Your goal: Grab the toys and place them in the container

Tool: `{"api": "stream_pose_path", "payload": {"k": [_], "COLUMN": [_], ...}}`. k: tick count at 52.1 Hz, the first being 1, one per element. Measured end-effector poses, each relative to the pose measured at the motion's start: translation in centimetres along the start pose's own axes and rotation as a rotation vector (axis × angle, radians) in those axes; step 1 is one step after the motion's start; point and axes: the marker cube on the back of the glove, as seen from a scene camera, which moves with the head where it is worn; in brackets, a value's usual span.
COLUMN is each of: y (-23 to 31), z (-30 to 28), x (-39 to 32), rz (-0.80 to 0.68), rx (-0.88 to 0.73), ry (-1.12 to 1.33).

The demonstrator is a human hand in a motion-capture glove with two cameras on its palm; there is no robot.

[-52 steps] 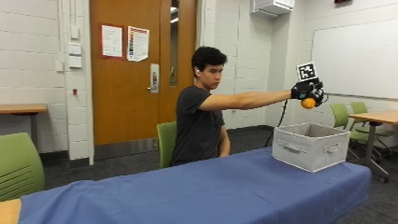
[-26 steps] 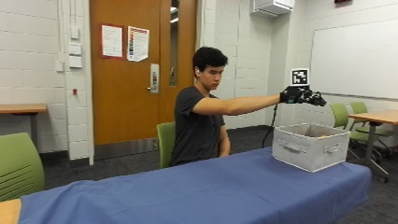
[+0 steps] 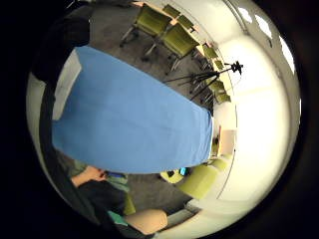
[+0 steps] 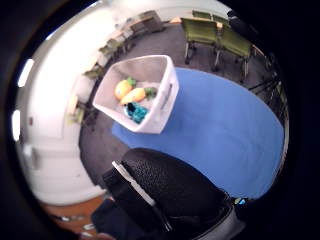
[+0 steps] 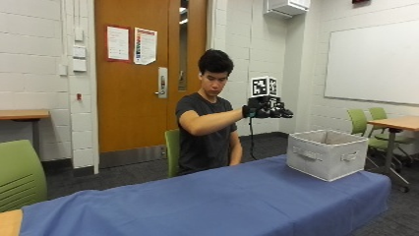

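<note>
I see the fingers (image 5: 280,113) of the gloved right hand (image 5: 267,110) held out loosely with nothing in them, raised above the worktop (image 5: 216,196) and well apart from the container (image 5: 326,153). That white fabric bin stands on the blue cloth near the worktop's end. Looking down through the thumb-side palm camera, I find the toys (image 4: 131,97) lying inside it: orange, yellow, green and teal pieces.

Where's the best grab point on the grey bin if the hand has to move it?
Probably the strap handle on a side wall of the grey bin, approached level from that side. The bin stands upright with an open top and toys inside, so lifting from a wall should keep it upright.
</note>
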Motion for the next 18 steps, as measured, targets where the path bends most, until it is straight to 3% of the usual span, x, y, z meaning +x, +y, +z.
{"api": "stream_pose_path", "payload": {"k": [2,4,18], "y": [0.4,1.3,3.5], "z": [0.9,1.8,4.4], "x": [1.7,3.1,5.6], "rz": [0.142,0.188,0.247], "rx": [-0.002,-0.012,-0.041], "ry": [0.043,0.046,0.019]}}
